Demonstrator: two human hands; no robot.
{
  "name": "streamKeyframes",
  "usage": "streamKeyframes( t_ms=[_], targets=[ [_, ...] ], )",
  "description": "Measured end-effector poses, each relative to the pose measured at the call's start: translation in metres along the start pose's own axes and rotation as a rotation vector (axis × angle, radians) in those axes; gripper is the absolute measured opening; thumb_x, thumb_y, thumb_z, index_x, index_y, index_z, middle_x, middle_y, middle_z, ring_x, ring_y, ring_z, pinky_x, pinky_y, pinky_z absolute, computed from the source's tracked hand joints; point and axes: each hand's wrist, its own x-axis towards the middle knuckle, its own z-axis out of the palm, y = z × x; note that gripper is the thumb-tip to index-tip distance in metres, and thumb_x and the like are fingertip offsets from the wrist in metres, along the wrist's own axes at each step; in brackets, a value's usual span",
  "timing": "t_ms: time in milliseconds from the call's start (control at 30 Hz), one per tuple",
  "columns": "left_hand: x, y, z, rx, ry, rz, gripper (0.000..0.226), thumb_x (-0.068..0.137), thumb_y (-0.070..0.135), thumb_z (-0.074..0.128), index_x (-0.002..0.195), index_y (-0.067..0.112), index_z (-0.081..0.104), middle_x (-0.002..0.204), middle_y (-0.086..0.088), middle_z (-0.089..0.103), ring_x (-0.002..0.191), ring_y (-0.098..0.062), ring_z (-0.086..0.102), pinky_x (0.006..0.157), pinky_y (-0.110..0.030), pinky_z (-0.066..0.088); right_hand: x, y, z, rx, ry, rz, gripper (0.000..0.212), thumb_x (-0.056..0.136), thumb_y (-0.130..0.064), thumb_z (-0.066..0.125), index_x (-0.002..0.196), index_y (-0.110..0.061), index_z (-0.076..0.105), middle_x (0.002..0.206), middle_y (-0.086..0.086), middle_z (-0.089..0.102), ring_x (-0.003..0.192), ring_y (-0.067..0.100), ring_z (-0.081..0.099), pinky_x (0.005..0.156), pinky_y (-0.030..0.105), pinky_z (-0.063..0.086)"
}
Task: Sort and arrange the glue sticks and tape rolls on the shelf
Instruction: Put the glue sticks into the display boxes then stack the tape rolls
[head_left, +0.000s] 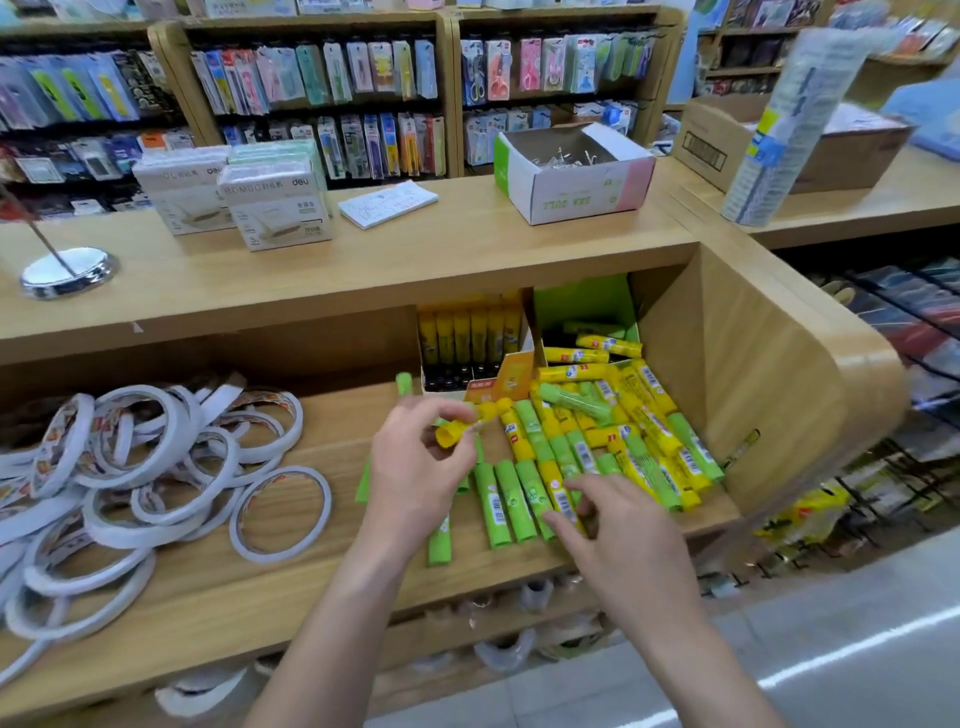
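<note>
On the wooden shelf (291, 587) lies a loose pile of green and yellow glue sticks (628, 441) at the right. My left hand (415, 467) holds a yellow glue stick (454, 431) above the shelf, with a green glue stick (404, 383) poking up behind its fingers. My right hand (618, 525) hovers with spread fingers over a row of green sticks (511, 499), fingertips close to them. A heap of white tape rolls (150, 467) fills the left of the shelf. At the back, a box of upright yellow sticks (470, 338) stands beside a green box (584, 306).
The counter top (415, 249) above carries two white boxes (234, 195), a notepad (388, 203), an open carton (571, 171) and a round metal stand base (67, 271). A curved wooden side panel (763, 395) closes the shelf on the right. More goods sit on a lower shelf.
</note>
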Motion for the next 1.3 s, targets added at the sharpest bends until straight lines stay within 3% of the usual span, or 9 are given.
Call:
streamKeyframes(
  t_ms=[200,367,500,667,733,900,1067,1200,1300],
  targets=[
    [-0.020,0.001,0.011,0.102,0.061,-0.076,0.022,0.074,0.020,0.085,0.071,0.031,0.066,0.090,0.008,0.063,0.088,0.002,0.056,0.070,-0.011,0.040,0.006,-0.015,0.001,-0.049,-0.072,0.054,0.047,0.091,-0.053,0.064,0.126,-0.022,0.063,0.109,0.000,0.066,0.101,0.023,0.063,0.083,0.036,0.050],
    [-0.021,-0.008,0.013,0.048,0.105,-0.151,0.030,0.080,0.017,0.083,0.072,0.030,0.056,0.094,0.015,0.066,0.096,-0.004,0.064,0.083,-0.035,0.055,0.015,-0.023,0.001,0.025,-0.108,0.099,0.049,0.090,-0.048,0.068,0.129,-0.020,0.059,0.114,-0.001,0.069,0.108,0.022,0.063,0.089,0.037,0.050],
    [-0.022,-0.008,0.007,0.018,0.088,-0.204,0.024,0.088,0.020,0.077,0.092,0.028,0.054,0.098,0.019,0.063,0.094,0.006,0.060,0.080,-0.017,0.049,0.023,-0.024,-0.003,0.077,-0.163,0.147,0.041,0.089,-0.039,0.072,0.124,-0.023,0.057,0.105,-0.006,0.067,0.098,0.018,0.064,0.079,0.032,0.047],
    [-0.014,-0.015,-0.005,0.064,0.073,-0.145,0.033,0.095,0.021,0.065,0.124,0.032,0.055,0.110,0.013,0.059,0.104,0.002,0.055,0.087,-0.027,0.046,0.029,-0.021,-0.007,0.066,-0.138,0.103,0.045,0.095,-0.030,0.064,0.137,-0.021,0.052,0.110,-0.007,0.050,0.105,0.018,0.055,0.084,0.030,0.041],
    [-0.009,-0.017,-0.011,0.102,0.074,-0.119,0.033,0.097,0.018,0.063,0.129,0.025,0.058,0.113,0.007,0.057,0.097,0.007,0.053,0.083,-0.020,0.039,0.034,-0.026,-0.011,0.132,-0.095,0.040,0.046,0.096,-0.028,0.061,0.140,-0.022,0.048,0.111,-0.008,0.046,0.104,0.015,0.052,0.085,0.029,0.040],
    [0.013,-0.027,-0.031,0.139,0.039,-0.131,0.031,0.098,0.015,0.059,0.126,0.026,0.061,0.114,0.009,0.051,0.097,-0.008,0.052,0.081,-0.018,0.033,0.084,-0.063,-0.003,0.298,-0.058,-0.090,0.051,0.091,-0.023,0.062,0.137,-0.032,0.045,0.098,-0.015,0.046,0.088,0.007,0.051,0.079,0.025,0.038],
    [0.031,-0.048,-0.043,0.095,0.046,-0.159,0.029,0.095,0.015,0.064,0.121,0.025,0.065,0.116,0.003,0.057,0.104,-0.014,0.055,0.093,-0.026,0.040,0.145,-0.095,0.026,0.347,0.024,-0.162,0.042,0.091,-0.020,0.070,0.129,-0.027,0.055,0.093,-0.004,0.065,0.073,0.002,0.067,0.073,0.034,0.057],
    [0.039,-0.061,-0.043,0.096,0.057,-0.166,0.028,0.092,0.015,0.067,0.118,0.027,0.068,0.111,0.002,0.060,0.100,-0.015,0.058,0.089,-0.030,0.047,0.165,-0.096,0.050,0.215,0.128,-0.132,0.021,0.093,-0.024,0.067,0.111,-0.019,0.057,0.082,0.003,0.067,0.077,0.019,0.067,0.068,0.034,0.051],
    [0.040,-0.066,-0.040,0.094,0.071,-0.174,0.029,0.090,0.014,0.068,0.114,0.031,0.070,0.112,0.005,0.063,0.101,-0.016,0.061,0.089,-0.033,0.050,0.167,-0.099,0.059,0.150,0.135,-0.121,0.020,0.093,-0.018,0.068,0.109,-0.010,0.061,0.090,0.009,0.062,0.081,0.031,0.064,0.069,0.037,0.048]
  ],
)
